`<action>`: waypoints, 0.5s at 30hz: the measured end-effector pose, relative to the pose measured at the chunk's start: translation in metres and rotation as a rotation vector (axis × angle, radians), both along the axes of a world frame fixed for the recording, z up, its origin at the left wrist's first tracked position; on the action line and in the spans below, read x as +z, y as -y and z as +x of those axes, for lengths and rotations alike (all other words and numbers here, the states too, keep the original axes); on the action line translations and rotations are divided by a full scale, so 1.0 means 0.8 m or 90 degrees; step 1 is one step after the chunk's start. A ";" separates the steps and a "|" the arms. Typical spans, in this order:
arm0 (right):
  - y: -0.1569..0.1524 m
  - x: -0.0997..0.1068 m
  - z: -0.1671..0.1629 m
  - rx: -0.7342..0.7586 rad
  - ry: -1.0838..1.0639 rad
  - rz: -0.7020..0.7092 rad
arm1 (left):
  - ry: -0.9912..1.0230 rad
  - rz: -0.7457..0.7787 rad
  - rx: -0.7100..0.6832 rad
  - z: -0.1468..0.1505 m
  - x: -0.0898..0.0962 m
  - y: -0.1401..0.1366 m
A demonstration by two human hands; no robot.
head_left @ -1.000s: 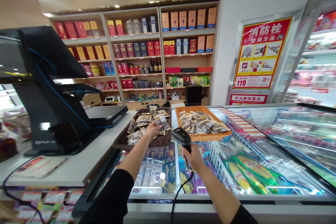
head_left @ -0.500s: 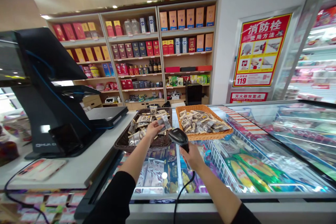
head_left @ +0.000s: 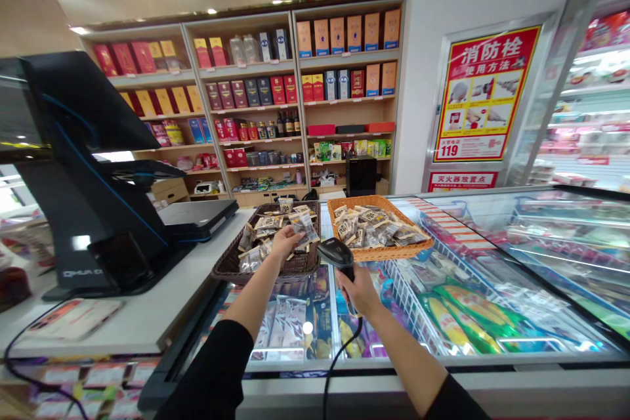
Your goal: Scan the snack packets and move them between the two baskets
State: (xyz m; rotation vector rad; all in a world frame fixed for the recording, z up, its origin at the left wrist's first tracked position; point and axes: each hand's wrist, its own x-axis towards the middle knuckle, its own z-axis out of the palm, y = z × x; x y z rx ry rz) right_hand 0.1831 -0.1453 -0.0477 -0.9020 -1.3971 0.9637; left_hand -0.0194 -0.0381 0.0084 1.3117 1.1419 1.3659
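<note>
Black scanner [head_left: 335,253], gripped in the right hand [head_left: 363,290], has risen slightly over the last second and sits nearer the packet [head_left: 304,227]. Left hand [head_left: 284,241] pinches that packet just above the dark basket [head_left: 266,261], barely shifted. Scanner head points far-left toward it. Judged: packet presented for a scan. Orange basket [head_left: 378,251] lies right, untouched.

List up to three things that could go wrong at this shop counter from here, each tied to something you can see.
1. The left hand pinches one snack packet above the dark wicker basket; a loose grip could drop it among the others.
2. The right hand aims the barcode scanner close to heaped packets, so it might read the wrong one.
3. The scanner cable hangs over the freezer's front edge and could snag.
</note>
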 end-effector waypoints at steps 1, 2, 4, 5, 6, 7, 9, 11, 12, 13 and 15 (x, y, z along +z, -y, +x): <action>-0.001 0.001 0.003 0.013 -0.046 -0.014 | 0.000 0.004 0.006 -0.001 0.000 -0.001; -0.002 0.002 0.007 0.024 -0.103 -0.027 | -0.001 0.009 0.012 -0.002 0.000 -0.003; -0.007 0.005 0.019 0.031 -0.232 -0.044 | -0.021 0.029 0.025 -0.001 0.002 -0.007; -0.010 0.006 0.027 0.017 -0.299 -0.046 | -0.048 0.050 0.031 0.002 0.005 -0.010; -0.013 0.007 0.036 -0.005 -0.362 -0.043 | -0.086 0.081 0.035 0.008 0.008 -0.012; -0.017 0.007 0.044 -0.038 -0.422 -0.035 | -0.137 0.122 0.038 0.017 0.013 -0.015; -0.024 0.005 0.059 -0.114 -0.530 -0.015 | -0.266 0.224 0.046 0.046 0.026 -0.020; -0.032 0.001 0.068 -0.186 -0.610 -0.006 | -0.401 0.325 0.063 0.086 0.041 -0.027; -0.035 -0.001 0.071 -0.215 -0.637 -0.007 | -0.464 0.373 0.073 0.108 0.048 -0.030; -0.038 -0.003 0.072 -0.238 -0.656 -0.012 | -0.525 0.414 0.080 0.130 0.054 -0.035; -0.044 -0.007 0.074 -0.265 -0.665 -0.022 | -0.648 0.463 0.062 0.170 0.058 -0.046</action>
